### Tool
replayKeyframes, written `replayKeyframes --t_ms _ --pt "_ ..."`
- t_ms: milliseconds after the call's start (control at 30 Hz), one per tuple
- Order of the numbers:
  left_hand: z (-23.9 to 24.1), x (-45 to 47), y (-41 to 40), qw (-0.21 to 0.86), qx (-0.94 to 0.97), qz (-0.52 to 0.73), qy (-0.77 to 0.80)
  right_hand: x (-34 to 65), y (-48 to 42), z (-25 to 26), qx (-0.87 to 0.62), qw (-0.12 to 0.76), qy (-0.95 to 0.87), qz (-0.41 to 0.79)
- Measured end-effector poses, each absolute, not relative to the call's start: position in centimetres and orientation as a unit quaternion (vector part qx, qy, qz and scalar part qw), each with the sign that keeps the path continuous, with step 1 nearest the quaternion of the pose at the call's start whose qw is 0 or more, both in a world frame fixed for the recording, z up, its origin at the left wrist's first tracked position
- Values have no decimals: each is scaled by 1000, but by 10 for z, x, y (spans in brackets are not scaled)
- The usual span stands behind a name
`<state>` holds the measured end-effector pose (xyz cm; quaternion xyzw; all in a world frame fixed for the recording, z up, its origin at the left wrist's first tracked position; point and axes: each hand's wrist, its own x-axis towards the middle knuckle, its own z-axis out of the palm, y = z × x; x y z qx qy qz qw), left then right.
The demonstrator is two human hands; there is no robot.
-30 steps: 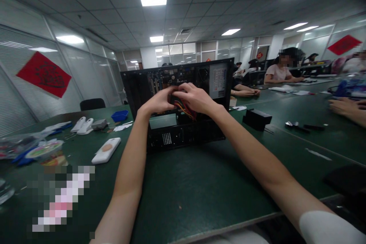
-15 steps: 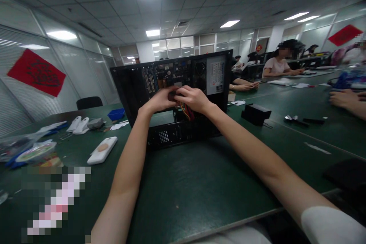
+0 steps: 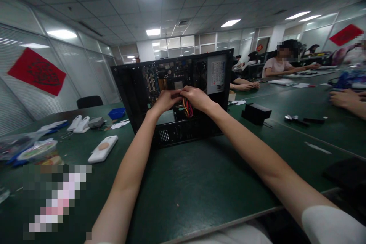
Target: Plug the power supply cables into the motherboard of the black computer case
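the view is spanned by a green bench [image 3: 217, 187], on which a black computer case [image 3: 126, 87] is stood upright with its open side turned toward the wearer. inside the case, a motherboard [image 3: 169, 72] is mounted at the upper middle, and a power supply [image 3: 216, 74] with a printed label is seated in the upper right corner. to the right of the case, and apart from it, a black boxy part [image 3: 255, 115] is set down on the bench. in front of the lower part of the motherboard, the left hand [image 3: 166, 101] and the right hand [image 3: 197, 97] are brought together, their fingertips touching or almost so. the fingers of the left hand are held close together and pointed toward the other; those of the right hand are bent inward. whatever may be pinched there is hidden, so whether either is closed on something cannot be told. on the left of the bench, a white oblong item [image 3: 103, 149] is laid near the left forearm, and a blue tray [image 3: 116, 113] is placed farther back. coloured wires [image 3: 188, 108], red and yellow among them, are seen inside the case, just below the right hand's fingers
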<state>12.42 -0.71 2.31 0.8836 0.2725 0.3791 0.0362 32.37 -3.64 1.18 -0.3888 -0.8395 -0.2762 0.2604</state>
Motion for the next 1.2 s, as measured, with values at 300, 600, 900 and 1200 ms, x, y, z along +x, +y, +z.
replayKeyframes --t_ms 300,600,900,1200 --pt "23 121 -6 2 886 374 274 323 -32 8 -397 294 -844 -209" --pt "18 120 4 -115 882 391 238 320 -38 12 -430 293 -829 -206" --pt "9 127 5 -119 895 297 312 322 -22 2 -459 246 -832 -194" --pt "-5 124 18 -135 892 169 397 329 -14 -16 -487 173 -836 -186"
